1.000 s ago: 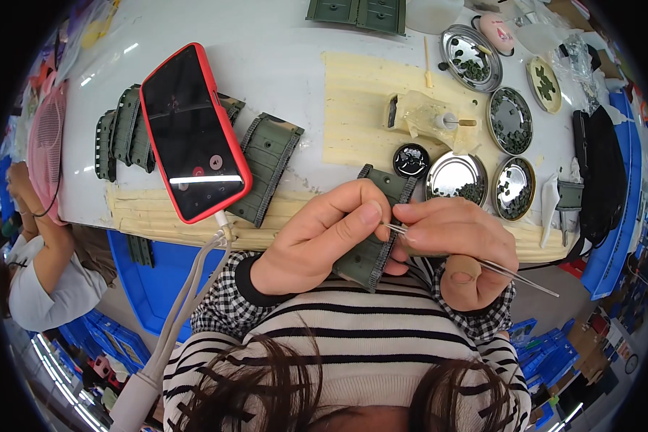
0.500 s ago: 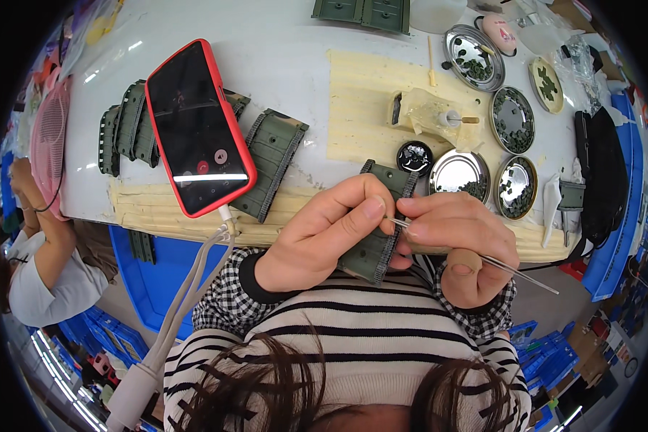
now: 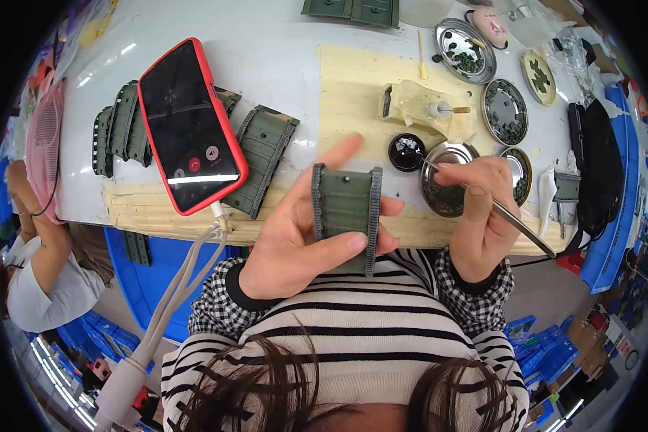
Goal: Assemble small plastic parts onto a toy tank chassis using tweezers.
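In my left hand (image 3: 284,241) is a dark green curved panel (image 3: 347,212) with grey toothed edges, held upright, the thumb across its lower front. A small hole shows near its top. My right hand (image 3: 486,219) grips metal tweezers (image 3: 523,229), their tip over the left edge of a round metal dish (image 3: 448,154) containing small dark green pieces. Just left of that dish stands a small round pot (image 3: 407,153) with glossy black contents. My right hand partly covers another metal dish (image 3: 527,173). A tan wrap covers one finger of my right hand.
A red-cased phone (image 3: 191,129) leans over several green panels (image 3: 266,155) at the left. More dishes of green bits (image 3: 505,111) stand at the right, beyond a paper-wrapped block (image 3: 425,111). A white cable (image 3: 187,288) hangs from the phone. Another person (image 3: 43,266) sits far left.
My right hand has moved the tweezers away from the panel, right and up to the metal dish. My left hand has shifted left and turned the panel upright, its face toward me.
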